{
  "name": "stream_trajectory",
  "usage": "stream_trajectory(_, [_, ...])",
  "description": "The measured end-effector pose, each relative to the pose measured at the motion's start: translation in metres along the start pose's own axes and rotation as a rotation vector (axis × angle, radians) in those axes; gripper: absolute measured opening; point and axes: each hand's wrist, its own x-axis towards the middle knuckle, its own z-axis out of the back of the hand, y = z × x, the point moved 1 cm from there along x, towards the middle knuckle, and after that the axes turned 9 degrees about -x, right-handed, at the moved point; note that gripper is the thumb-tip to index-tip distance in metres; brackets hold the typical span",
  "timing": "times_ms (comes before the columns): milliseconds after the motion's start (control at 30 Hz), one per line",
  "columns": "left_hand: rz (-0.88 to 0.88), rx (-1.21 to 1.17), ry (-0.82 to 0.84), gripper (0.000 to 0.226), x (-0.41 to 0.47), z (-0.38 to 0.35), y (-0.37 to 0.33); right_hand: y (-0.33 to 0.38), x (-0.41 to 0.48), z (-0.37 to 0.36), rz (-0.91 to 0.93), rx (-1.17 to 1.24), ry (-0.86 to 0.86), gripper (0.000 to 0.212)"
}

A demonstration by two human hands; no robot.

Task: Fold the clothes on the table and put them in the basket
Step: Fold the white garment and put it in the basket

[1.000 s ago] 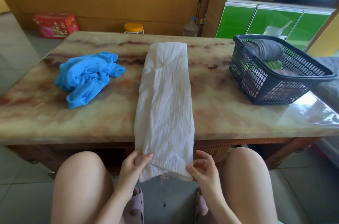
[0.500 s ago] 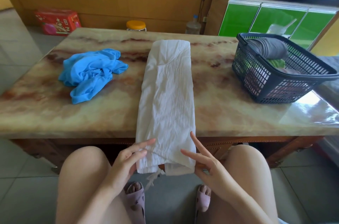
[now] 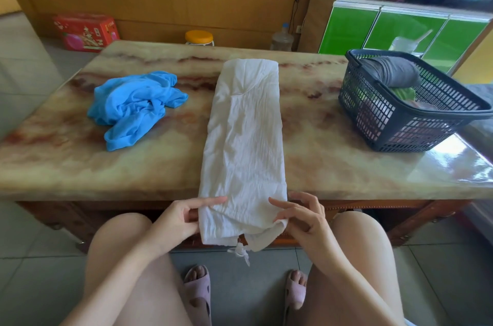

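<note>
While you are sitting at the near edge of the table [image 3: 346, 165], the white garment [image 3: 244, 144] is lying in a long narrow strip down the middle. Its far end is resting near the back edge and its near end is hanging over the front edge between your knees. A drawstring [image 3: 241, 252] is dangling from that hem.

Your left hand [image 3: 184, 215] is pinching the near left corner, with the index finger lying straight on top of the cloth and the other fingers curling beneath. Your right hand [image 3: 301, 216] is touching the near right corner with fingers spread and bent. The thumb is hidden by the bunched hem, so I cannot tell whether it is really pinching.

The cloth is looking thin, crinkled, soft and light. It is probably going to sag and slide on the glossy top. Taking both near corners at the hem and carrying them to the far end should be halving the strip cleanly.

The blue garment [image 3: 133, 106] is lying crumpled, unfolded, to the left. The basket [image 3: 400, 133] is standing at the right with a grey roll [image 3: 392, 73] inside.
</note>
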Motion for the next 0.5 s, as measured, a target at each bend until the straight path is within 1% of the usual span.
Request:
stream_trajectory(33, [-0.031,-0.003,-0.037,0.05,0.002,0.001,0.0,0.001,0.0,0.0,-0.042,0.041,0.018,0.033])
stream_trajectory(100, [-0.111,0.114,-0.094,0.04,0.007,0.003,0.004,0.003,0.002,0.002,-0.054,0.052,0.017,0.042])
stream_trajectory(200, [-0.246,0.35,-0.191,0.052,0.013,0.008,0.012,0.008,0.007,0.003,-0.013,0.044,0.026,0.039])
stream_trajectory(233, [-0.311,0.419,-0.218,0.049,0.014,0.008,0.013,0.01,0.008,0.003,-0.029,0.08,0.035,0.035])
stream_trajectory(267, [-0.374,0.487,-0.242,0.038,0.016,0.008,0.012,0.013,0.009,0.003,-0.061,0.13,0.046,0.032])
stream_trajectory(333, [-0.431,0.53,-0.241,0.013,0.019,0.008,0.007,0.018,0.011,0.004,-0.123,0.207,0.054,0.026])
stream_trajectory(367, [-0.437,0.511,-0.221,0.01,0.02,0.009,0.004,0.021,0.012,0.005,-0.119,0.214,0.047,0.021])
stream_trajectory(433, [-0.445,0.505,-0.171,0.012,0.024,0.009,-0.001,0.024,0.016,0.006,-0.093,0.231,0.024,0.014])
stream_trajectory(500, [-0.454,0.516,-0.141,0.02,0.028,0.01,-0.003,0.023,0.02,0.007,-0.102,0.29,0.006,0.019])
